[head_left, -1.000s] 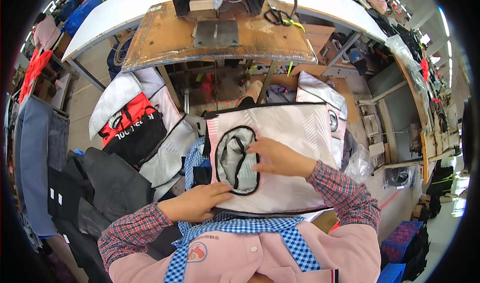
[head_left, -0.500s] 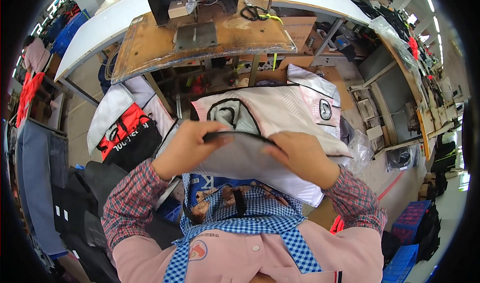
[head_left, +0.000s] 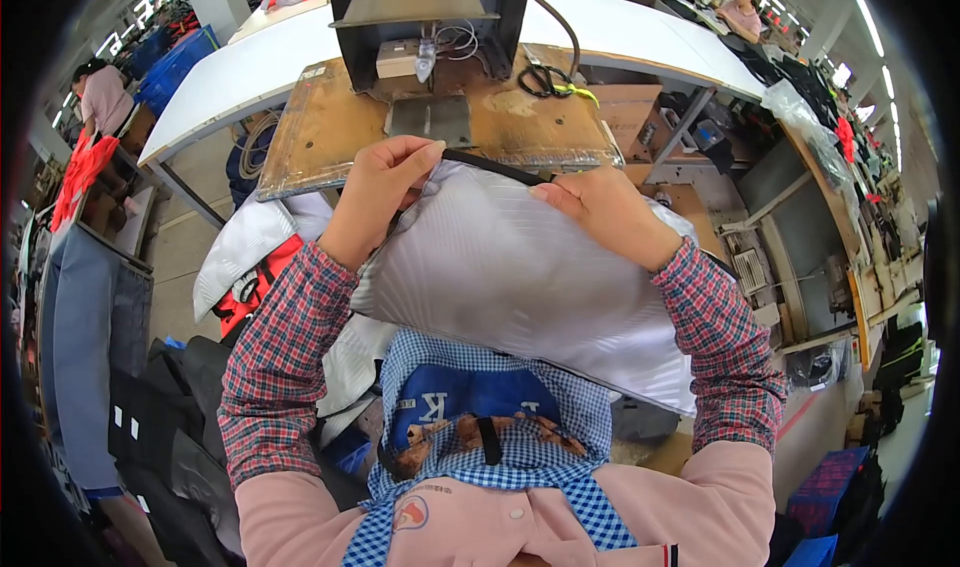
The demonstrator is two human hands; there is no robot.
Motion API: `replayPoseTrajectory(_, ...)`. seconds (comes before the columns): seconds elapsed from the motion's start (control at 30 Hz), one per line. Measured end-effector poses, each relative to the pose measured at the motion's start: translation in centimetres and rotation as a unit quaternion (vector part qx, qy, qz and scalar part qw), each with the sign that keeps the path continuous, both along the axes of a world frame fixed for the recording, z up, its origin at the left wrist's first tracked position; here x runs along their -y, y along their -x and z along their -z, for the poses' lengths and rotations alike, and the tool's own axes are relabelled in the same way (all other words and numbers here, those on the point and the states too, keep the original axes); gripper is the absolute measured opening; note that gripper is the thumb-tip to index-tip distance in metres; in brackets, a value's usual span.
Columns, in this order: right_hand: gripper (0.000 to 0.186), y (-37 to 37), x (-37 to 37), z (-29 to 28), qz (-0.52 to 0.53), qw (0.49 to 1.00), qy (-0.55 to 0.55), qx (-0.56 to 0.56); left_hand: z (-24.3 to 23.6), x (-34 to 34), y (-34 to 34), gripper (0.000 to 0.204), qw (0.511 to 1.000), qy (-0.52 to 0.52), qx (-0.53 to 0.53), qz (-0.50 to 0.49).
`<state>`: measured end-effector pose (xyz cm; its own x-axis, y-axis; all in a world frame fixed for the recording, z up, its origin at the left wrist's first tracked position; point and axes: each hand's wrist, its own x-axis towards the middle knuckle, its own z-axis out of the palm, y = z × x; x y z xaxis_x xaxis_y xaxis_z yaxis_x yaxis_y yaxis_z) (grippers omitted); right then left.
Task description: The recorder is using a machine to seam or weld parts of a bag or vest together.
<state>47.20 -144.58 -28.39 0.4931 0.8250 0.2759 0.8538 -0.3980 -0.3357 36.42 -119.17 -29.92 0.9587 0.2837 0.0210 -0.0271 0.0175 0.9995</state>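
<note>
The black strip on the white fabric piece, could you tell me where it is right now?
In the head view, the black strip runs along the white fabric piece's top edge, between the left hand and right hand, before the wooden worktable.

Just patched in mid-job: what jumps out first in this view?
A large white fabric panel fills the centre, held up by its black-trimmed top edge between the left hand and right hand. Just beyond stands a worn wooden work board with a dark machine on it.

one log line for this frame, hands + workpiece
left hand: pinches black trim strip | right hand: grips white fabric panel top edge | panel: lifted before sewing machine on wooden worktable
</note>
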Motion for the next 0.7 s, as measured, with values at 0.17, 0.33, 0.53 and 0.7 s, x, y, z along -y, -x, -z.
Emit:
replayPoseTrajectory(0.17, 0.044, -3.4, -2.5, -0.5, -0.029, 0.999, 0.025, -0.010, 1.1, -3.5, -3.0, 0.017, 0.994, 0.097, -0.045, -0.006)
replayPoseTrajectory(0.33, 0.045, -6.0, -3.9, -1.1, -0.035, 0.998, 0.011, -0.057, 1.6, -5.5, -5.8, 0.015, 0.982, 0.181, -0.035, 0.034)
replayPoseTrajectory(0.53, 0.044, -8.3, -5.4, -1.4, -0.038, 0.998, 0.025, -0.038, 1.9, -7.2, -8.5, 0.013, 0.973, 0.221, -0.064, 0.031)
replayPoseTrajectory(0.7, 0.052, -9.5, -6.6, -1.2, -0.018, 0.998, 0.048, -0.047, 2.1, -8.4, -9.8, 0.011, 0.972, 0.223, -0.077, 0.010)
